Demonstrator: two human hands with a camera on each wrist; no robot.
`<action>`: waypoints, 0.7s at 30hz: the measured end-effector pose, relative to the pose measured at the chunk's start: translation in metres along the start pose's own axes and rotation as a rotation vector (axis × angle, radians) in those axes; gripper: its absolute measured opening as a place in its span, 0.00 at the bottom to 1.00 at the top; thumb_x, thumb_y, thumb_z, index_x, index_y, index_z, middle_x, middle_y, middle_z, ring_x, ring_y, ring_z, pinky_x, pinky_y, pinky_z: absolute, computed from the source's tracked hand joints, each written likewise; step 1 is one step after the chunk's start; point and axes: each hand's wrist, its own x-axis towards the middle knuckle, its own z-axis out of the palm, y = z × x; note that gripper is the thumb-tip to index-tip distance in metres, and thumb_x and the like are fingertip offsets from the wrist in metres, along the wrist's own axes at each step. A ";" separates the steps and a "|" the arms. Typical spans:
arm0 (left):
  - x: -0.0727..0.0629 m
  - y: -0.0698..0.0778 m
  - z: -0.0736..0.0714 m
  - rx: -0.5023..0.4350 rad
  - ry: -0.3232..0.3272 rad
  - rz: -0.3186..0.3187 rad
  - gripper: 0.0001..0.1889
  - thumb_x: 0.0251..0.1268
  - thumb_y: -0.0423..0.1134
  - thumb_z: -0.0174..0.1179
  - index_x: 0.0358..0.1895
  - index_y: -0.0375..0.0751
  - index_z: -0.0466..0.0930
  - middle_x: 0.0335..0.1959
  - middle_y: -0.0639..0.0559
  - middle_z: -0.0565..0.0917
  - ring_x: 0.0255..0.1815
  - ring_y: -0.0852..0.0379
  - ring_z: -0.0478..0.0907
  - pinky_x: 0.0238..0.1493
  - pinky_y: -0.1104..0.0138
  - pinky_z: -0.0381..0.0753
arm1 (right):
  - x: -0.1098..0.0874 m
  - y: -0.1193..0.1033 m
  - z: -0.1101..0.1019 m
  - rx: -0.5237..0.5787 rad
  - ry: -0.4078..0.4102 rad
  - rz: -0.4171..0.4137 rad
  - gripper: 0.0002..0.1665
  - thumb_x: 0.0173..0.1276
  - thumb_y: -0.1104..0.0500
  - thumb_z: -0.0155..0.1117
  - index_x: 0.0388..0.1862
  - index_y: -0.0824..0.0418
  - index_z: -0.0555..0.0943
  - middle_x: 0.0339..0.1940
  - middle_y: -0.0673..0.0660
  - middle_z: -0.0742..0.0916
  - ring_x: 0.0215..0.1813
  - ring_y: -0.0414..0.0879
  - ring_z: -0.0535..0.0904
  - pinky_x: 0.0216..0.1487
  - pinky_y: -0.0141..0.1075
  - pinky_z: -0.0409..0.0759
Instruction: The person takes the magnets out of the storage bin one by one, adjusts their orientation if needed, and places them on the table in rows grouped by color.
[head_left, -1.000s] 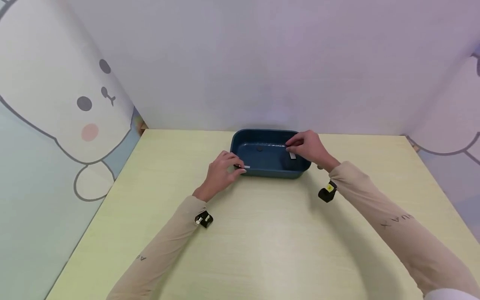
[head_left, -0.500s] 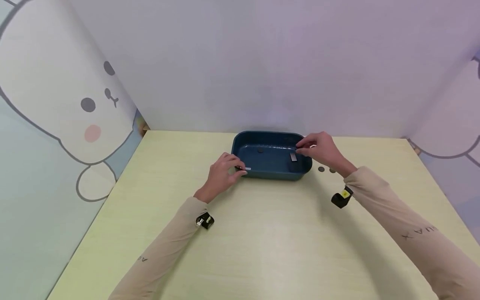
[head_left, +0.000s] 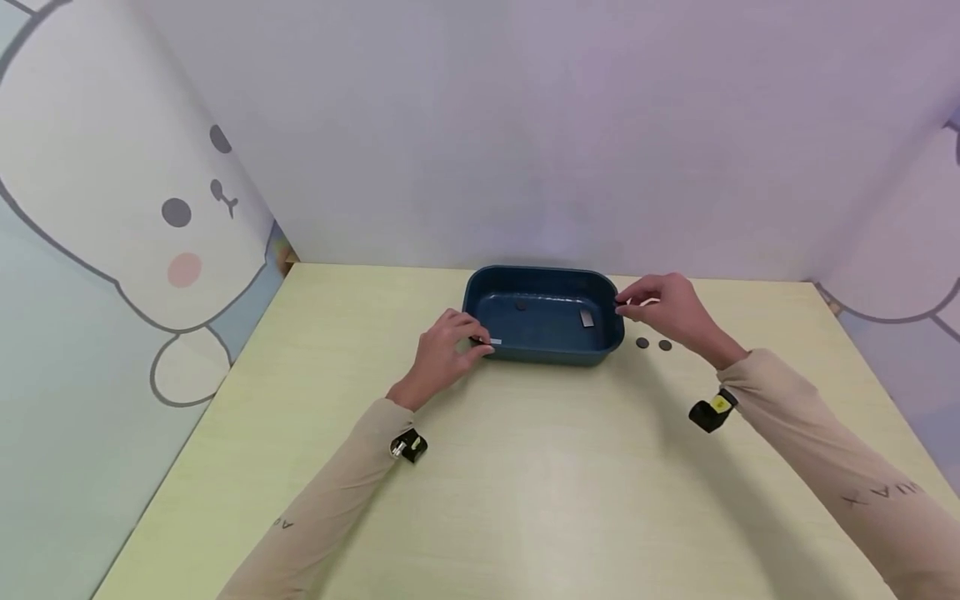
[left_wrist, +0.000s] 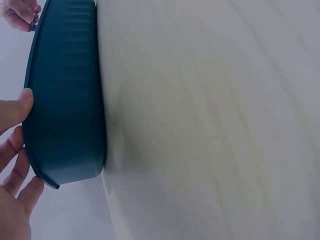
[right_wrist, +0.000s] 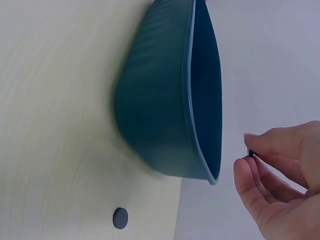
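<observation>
A dark blue rectangular basin (head_left: 547, 358) stands on the table near the back wall. My left hand (head_left: 444, 354) grips its near-left rim, thumb outside and fingers on the other side, as the left wrist view shows. Just beyond the basin's right rim, my right hand (head_left: 667, 312) pinches a small dark disc (right_wrist: 250, 153), seen edge-on in the right wrist view, between thumb and fingertips. Two similar discs lie on the table right of the basin, one nearer (head_left: 642, 342) and one farther right (head_left: 665, 345). Inside the basin are a dark disc (head_left: 521, 306) and a small pale rectangle (head_left: 587, 318).
The pale wooden table (head_left: 540, 483) meets a plain wall (head_left: 525, 142) behind the basin. A cartoon-printed panel (head_left: 112, 217) borders the left side, with another at the right. A small white strip (head_left: 492, 341) shows at the rim beside the left fingers.
My right hand has moved right, from over the basin's inside to just past its right rim. Both discs on the table are now uncovered. My left hand keeps its place on the rim.
</observation>
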 end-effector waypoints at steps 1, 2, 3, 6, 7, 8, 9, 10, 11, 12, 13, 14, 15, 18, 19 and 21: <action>0.000 0.000 0.000 0.000 -0.001 0.000 0.05 0.51 0.41 0.72 0.29 0.49 0.84 0.36 0.57 0.82 0.41 0.58 0.72 0.29 0.65 0.76 | -0.001 0.001 -0.001 0.001 0.003 0.008 0.11 0.60 0.60 0.69 0.40 0.65 0.85 0.35 0.58 0.85 0.33 0.43 0.83 0.33 0.30 0.77; 0.000 0.000 -0.001 -0.002 -0.001 -0.001 0.05 0.51 0.41 0.72 0.29 0.49 0.84 0.36 0.56 0.82 0.41 0.58 0.72 0.29 0.65 0.76 | -0.002 0.002 -0.001 0.002 0.007 0.017 0.11 0.60 0.60 0.69 0.40 0.65 0.86 0.35 0.58 0.85 0.33 0.43 0.82 0.33 0.30 0.77; 0.000 0.000 -0.001 -0.003 -0.001 -0.001 0.05 0.51 0.41 0.72 0.29 0.49 0.84 0.36 0.56 0.82 0.41 0.58 0.72 0.29 0.65 0.76 | -0.003 0.003 -0.002 0.000 0.009 0.019 0.12 0.60 0.60 0.69 0.40 0.65 0.86 0.36 0.58 0.85 0.33 0.43 0.82 0.33 0.29 0.77; -0.001 -0.001 -0.001 -0.009 0.006 0.000 0.06 0.50 0.40 0.73 0.29 0.49 0.84 0.35 0.56 0.81 0.41 0.58 0.72 0.29 0.65 0.76 | -0.005 0.006 -0.003 0.001 0.017 0.038 0.11 0.61 0.60 0.69 0.41 0.64 0.86 0.36 0.58 0.84 0.33 0.44 0.82 0.32 0.30 0.77; -0.001 -0.001 -0.001 -0.011 0.008 0.002 0.06 0.49 0.39 0.73 0.28 0.49 0.84 0.35 0.56 0.81 0.41 0.58 0.72 0.29 0.65 0.76 | -0.006 0.007 -0.004 -0.004 0.017 0.042 0.11 0.61 0.60 0.69 0.41 0.64 0.86 0.37 0.58 0.84 0.33 0.44 0.82 0.31 0.30 0.77; -0.001 -0.001 -0.001 -0.012 0.009 0.004 0.06 0.49 0.39 0.73 0.28 0.48 0.84 0.35 0.56 0.81 0.41 0.58 0.72 0.29 0.65 0.76 | -0.007 0.008 -0.005 -0.007 0.019 0.045 0.11 0.61 0.61 0.68 0.41 0.64 0.86 0.37 0.58 0.84 0.33 0.44 0.82 0.31 0.30 0.77; -0.001 -0.001 -0.001 -0.012 0.009 0.005 0.06 0.50 0.40 0.73 0.28 0.49 0.84 0.35 0.56 0.81 0.41 0.58 0.72 0.30 0.65 0.76 | -0.008 0.009 -0.005 -0.009 0.020 0.048 0.11 0.61 0.61 0.68 0.41 0.64 0.86 0.37 0.58 0.84 0.33 0.44 0.82 0.31 0.30 0.77; -0.001 -0.001 -0.001 -0.012 0.009 0.008 0.06 0.50 0.40 0.72 0.28 0.49 0.84 0.35 0.56 0.81 0.41 0.58 0.72 0.30 0.65 0.76 | -0.008 0.009 -0.006 -0.009 0.022 0.057 0.10 0.61 0.61 0.68 0.41 0.63 0.86 0.37 0.58 0.84 0.33 0.44 0.82 0.30 0.30 0.77; -0.001 -0.001 -0.001 -0.012 0.010 0.011 0.06 0.50 0.40 0.72 0.28 0.49 0.84 0.35 0.56 0.81 0.41 0.58 0.72 0.30 0.65 0.76 | -0.009 0.010 -0.007 -0.008 0.023 0.062 0.10 0.61 0.61 0.69 0.41 0.63 0.86 0.38 0.58 0.84 0.33 0.43 0.82 0.30 0.31 0.76; -0.001 -0.001 -0.001 -0.011 0.011 0.014 0.05 0.50 0.40 0.72 0.28 0.48 0.84 0.35 0.56 0.81 0.41 0.58 0.72 0.30 0.65 0.76 | -0.010 0.010 -0.008 -0.007 0.025 0.070 0.10 0.60 0.61 0.69 0.41 0.63 0.86 0.38 0.58 0.84 0.33 0.42 0.82 0.30 0.30 0.76; -0.001 -0.002 -0.001 -0.011 0.013 0.016 0.05 0.51 0.40 0.72 0.28 0.48 0.84 0.35 0.56 0.81 0.41 0.58 0.72 0.30 0.65 0.76 | -0.011 0.011 -0.009 -0.007 0.025 0.073 0.10 0.60 0.61 0.69 0.41 0.63 0.86 0.39 0.58 0.84 0.33 0.41 0.82 0.31 0.30 0.77; -0.001 -0.002 0.000 -0.011 0.015 0.019 0.05 0.51 0.41 0.72 0.28 0.48 0.84 0.35 0.56 0.81 0.40 0.58 0.72 0.30 0.65 0.76 | -0.012 0.011 -0.010 -0.007 0.026 0.075 0.10 0.60 0.61 0.69 0.41 0.63 0.86 0.40 0.58 0.84 0.33 0.41 0.82 0.31 0.30 0.77; -0.001 -0.002 0.000 -0.012 0.017 0.022 0.05 0.51 0.41 0.72 0.28 0.48 0.84 0.35 0.56 0.82 0.40 0.58 0.72 0.30 0.65 0.76 | -0.013 0.011 -0.011 -0.007 0.027 0.077 0.10 0.60 0.62 0.69 0.41 0.63 0.86 0.40 0.58 0.84 0.33 0.41 0.82 0.31 0.30 0.77; 0.000 -0.002 0.001 -0.017 0.020 0.024 0.05 0.51 0.41 0.72 0.28 0.48 0.84 0.35 0.56 0.82 0.40 0.58 0.72 0.30 0.65 0.76 | -0.016 0.011 -0.015 -0.015 0.030 0.082 0.11 0.60 0.61 0.69 0.41 0.64 0.86 0.40 0.59 0.84 0.34 0.40 0.82 0.32 0.29 0.77; 0.000 -0.002 0.002 -0.019 0.020 0.023 0.05 0.51 0.40 0.72 0.28 0.48 0.84 0.35 0.56 0.82 0.40 0.58 0.72 0.30 0.65 0.76 | -0.017 0.012 -0.016 -0.021 0.032 0.083 0.11 0.60 0.61 0.69 0.41 0.64 0.86 0.40 0.59 0.84 0.34 0.39 0.82 0.31 0.29 0.77; 0.000 -0.002 0.002 -0.023 0.016 0.020 0.05 0.51 0.40 0.72 0.29 0.48 0.84 0.35 0.56 0.82 0.40 0.58 0.72 0.31 0.65 0.76 | -0.019 0.012 -0.018 -0.032 0.034 0.081 0.11 0.60 0.61 0.69 0.41 0.64 0.86 0.39 0.59 0.85 0.33 0.39 0.82 0.30 0.29 0.76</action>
